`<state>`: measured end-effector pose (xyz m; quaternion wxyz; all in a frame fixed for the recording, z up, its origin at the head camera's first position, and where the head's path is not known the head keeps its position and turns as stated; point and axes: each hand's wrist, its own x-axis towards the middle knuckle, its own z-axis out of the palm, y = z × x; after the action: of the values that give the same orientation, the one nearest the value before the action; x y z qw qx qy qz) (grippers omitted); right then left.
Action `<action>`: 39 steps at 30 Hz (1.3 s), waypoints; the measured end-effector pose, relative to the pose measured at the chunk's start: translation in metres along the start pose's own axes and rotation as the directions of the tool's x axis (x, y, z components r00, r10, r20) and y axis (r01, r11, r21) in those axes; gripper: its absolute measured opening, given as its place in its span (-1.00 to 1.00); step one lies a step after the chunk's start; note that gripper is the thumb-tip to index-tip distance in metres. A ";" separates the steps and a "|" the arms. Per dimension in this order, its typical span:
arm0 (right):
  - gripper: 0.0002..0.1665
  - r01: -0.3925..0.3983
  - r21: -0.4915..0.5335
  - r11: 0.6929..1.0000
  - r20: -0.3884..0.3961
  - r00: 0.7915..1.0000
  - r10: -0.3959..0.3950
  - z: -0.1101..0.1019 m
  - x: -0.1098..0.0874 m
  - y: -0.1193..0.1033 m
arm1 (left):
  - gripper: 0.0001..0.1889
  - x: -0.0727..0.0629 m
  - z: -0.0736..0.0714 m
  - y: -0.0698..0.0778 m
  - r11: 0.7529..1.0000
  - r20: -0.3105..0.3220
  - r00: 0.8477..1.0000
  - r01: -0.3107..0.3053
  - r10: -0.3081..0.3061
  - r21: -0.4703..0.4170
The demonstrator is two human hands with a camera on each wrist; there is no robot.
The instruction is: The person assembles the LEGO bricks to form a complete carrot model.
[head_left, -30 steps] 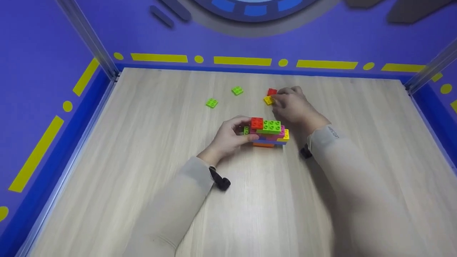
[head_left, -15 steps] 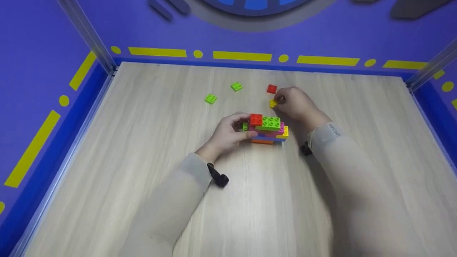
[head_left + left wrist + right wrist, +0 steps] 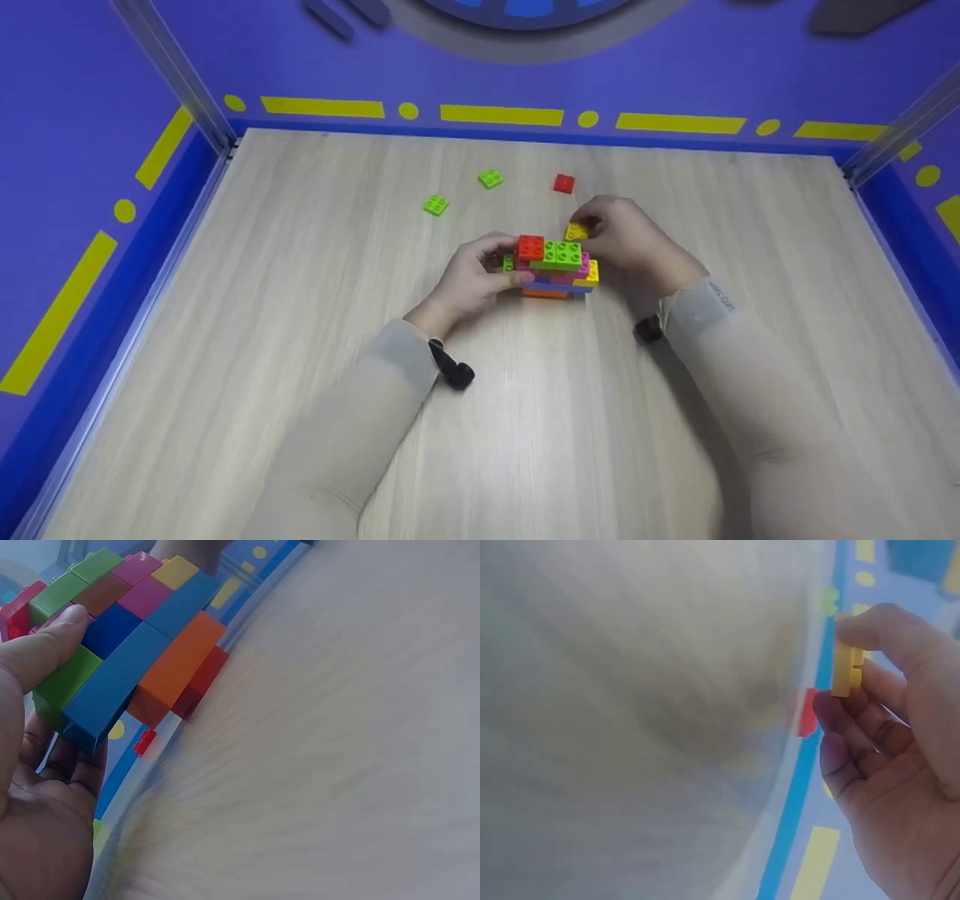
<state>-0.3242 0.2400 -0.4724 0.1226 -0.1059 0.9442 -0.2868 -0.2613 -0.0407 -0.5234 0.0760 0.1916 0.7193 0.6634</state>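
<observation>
My left hand [image 3: 469, 277] grips the left end of a stack of toy building bricks [image 3: 120, 667], thumb on the near side and fingers behind. Green and red bricks top the stack; pink, yellow and blue ones lie below, with orange and red at the bottom. Just behind the stack's right end, my right hand [image 3: 626, 236] pinches a flat yellow brick [image 3: 844, 664] between thumb and fingers. Its studs are visible in the head view [image 3: 576, 231]. In the right wrist view the yellow brick is held off the table.
Two flat green bricks, a nearer one [image 3: 436, 205] and a farther one [image 3: 490, 178], lie at the back of the wooden table [image 3: 337, 247]. A flat red brick [image 3: 564, 184] lies to their right. Blue walls [image 3: 495, 75] border the table.
My right hand has drawn the yellow brick away from beside the red one, toward me and close behind the stack. The left hand keeps its grip on the stack.
</observation>
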 end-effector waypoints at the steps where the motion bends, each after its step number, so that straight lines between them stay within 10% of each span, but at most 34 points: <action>1: -0.51 0.019 0.019 1.000 -0.021 1.000 -0.018 -0.001 -0.003 0.000 | -0.48 0.000 -0.001 0.000 1.000 -0.002 1.000 0.005 -0.005 -0.003; 8: -0.61 0.133 0.195 0.972 -0.160 0.982 -0.102 -0.005 -0.033 -0.003 | -0.52 0.000 -0.001 0.001 1.000 -0.007 1.000 0.019 -0.019 -0.006; 19: -0.57 0.268 0.535 0.801 -0.221 0.960 -0.174 0.008 -0.065 -0.004 | -0.54 -0.001 -0.001 0.000 1.000 -0.008 1.000 0.011 -0.011 0.025; 34: -0.57 0.337 0.587 0.736 -0.159 0.940 -0.303 0.010 -0.069 0.001 | -0.54 -0.002 0.002 0.002 1.000 0.010 1.000 0.009 -0.009 0.028; 39: -0.59 0.342 0.551 0.761 -0.149 0.938 -0.313 0.005 -0.068 -0.004 | -0.56 0.000 0.002 0.003 1.000 -0.002 1.000 0.003 -0.003 0.021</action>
<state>-0.2574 0.2526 -0.4628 0.0739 -0.2209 0.7845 -0.5747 -0.2605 -0.0389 -0.5204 0.0743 0.1908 0.7266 0.6558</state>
